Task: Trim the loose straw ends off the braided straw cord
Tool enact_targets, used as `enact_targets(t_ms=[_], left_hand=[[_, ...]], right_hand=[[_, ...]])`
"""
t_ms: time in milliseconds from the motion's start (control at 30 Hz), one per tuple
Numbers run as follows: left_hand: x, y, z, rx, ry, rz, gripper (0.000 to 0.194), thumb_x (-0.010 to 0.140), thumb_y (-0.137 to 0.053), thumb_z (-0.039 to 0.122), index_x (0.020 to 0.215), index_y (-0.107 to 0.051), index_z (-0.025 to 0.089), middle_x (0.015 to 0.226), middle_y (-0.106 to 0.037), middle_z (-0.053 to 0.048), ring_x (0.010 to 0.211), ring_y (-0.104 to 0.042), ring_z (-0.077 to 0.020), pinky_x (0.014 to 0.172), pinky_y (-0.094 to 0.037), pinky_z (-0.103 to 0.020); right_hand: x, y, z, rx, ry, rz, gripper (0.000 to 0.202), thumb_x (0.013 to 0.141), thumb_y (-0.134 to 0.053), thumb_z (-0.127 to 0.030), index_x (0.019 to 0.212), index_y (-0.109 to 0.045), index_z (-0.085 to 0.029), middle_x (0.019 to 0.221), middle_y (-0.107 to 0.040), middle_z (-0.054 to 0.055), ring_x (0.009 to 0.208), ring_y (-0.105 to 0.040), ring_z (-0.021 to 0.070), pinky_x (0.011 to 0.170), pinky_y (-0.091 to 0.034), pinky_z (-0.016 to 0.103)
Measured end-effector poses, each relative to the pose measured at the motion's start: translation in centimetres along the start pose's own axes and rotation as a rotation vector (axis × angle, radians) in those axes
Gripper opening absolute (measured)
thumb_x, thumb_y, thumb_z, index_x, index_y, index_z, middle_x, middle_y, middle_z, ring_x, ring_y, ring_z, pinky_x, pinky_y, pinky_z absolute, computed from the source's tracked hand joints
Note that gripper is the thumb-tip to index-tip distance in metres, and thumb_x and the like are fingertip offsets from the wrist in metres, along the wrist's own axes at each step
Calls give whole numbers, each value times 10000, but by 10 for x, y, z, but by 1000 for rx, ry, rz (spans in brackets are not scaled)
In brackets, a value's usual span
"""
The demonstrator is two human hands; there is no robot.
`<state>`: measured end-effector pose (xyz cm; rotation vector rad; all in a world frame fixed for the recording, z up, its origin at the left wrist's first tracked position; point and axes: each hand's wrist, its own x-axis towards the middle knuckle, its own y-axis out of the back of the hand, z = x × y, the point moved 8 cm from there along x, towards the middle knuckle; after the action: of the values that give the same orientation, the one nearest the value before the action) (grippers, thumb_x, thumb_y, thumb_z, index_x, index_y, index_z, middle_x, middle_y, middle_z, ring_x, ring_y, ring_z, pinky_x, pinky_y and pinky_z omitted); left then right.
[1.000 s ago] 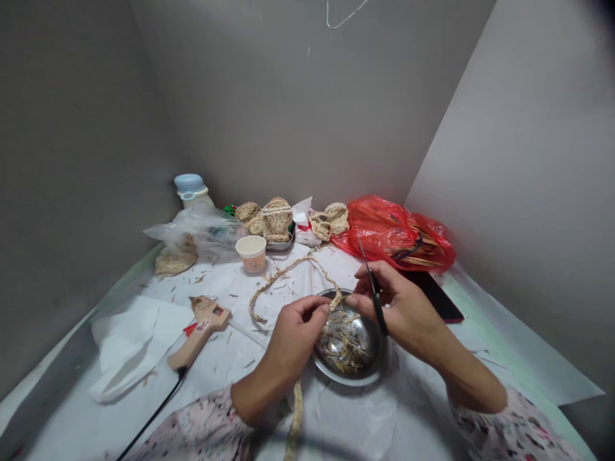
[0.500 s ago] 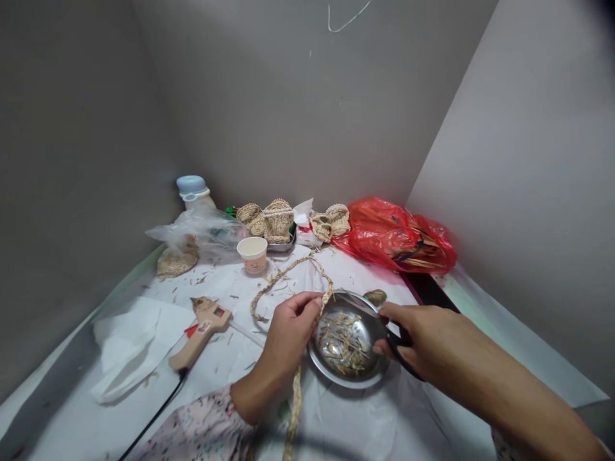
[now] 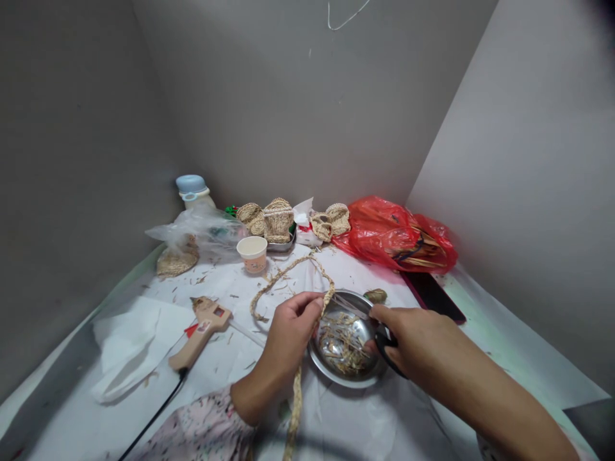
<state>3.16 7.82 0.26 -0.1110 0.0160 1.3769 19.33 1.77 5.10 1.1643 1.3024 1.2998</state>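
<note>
Right hand (image 3: 408, 333) has turned lower since a second ago, its black-handled metal scissors (image 3: 387, 346) now aimed left across the round steel bowl (image 3: 353, 384), pale straw scraps (image 3: 343, 342) inside. Fingers there curled round the handles. Left hand (image 3: 292, 326): thumb and forefinger pinching straw-coloured braided cord (image 3: 296, 403) at bowl's left rim; cord loops over white-covered bench (image 3: 216, 371) beyond

Single head cam, facing fwd & down at tabletop (image 3: 355, 416), fairly close; top-R corner dark, prob. lens edge.
</note>
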Motion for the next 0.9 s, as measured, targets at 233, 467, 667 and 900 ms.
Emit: enact_targets(t_ms=[233, 467, 667, 900], left_hand=[[-1, -2, -1, -9, 3, -23, 296, 751, -641, 353, 930, -729, 135, 534, -561, 30, 477, -410, -98, 489, -321, -211], [-2, -2, 1, -22, 11, -28, 279, 752, -636, 338, 919, -724, 133, 483, -507, 53, 458, -384, -95, 485, -305, -211], [-3, -2, 1, -12, 10, -31, 291, 747, -645, 350, 928, -724, 137, 477, -498, 53, 459, -385, -99, 488, -306, -216], [-1, -3, -4, -12, 19, -32, 281, 741, -649, 371, 897, -720, 147, 489, -510, 53, 458, -386, -97, 483, -294, -214]], right_hand=[[3, 2, -5, -37, -34, -69, 165, 759, -584, -198, 907, -612, -265, 800, -712, 25, 731, -679, 220, 511, -281, 268], [5, 4, -8, -38, -75, -135, 238, 737, -550, -104, 902, -620, -261, 824, -715, 34, 788, -687, 227, 514, -267, 266], [5, 5, -6, -61, -50, -89, 261, 733, -574, -114, 930, -629, -276, 797, -718, 26, 741, -686, 222, 501, -253, 272], [5, 8, -2, -65, -69, -87, 253, 720, -552, -106, 880, -643, -279, 798, -724, 15, 722, -683, 206, 495, -253, 271]])
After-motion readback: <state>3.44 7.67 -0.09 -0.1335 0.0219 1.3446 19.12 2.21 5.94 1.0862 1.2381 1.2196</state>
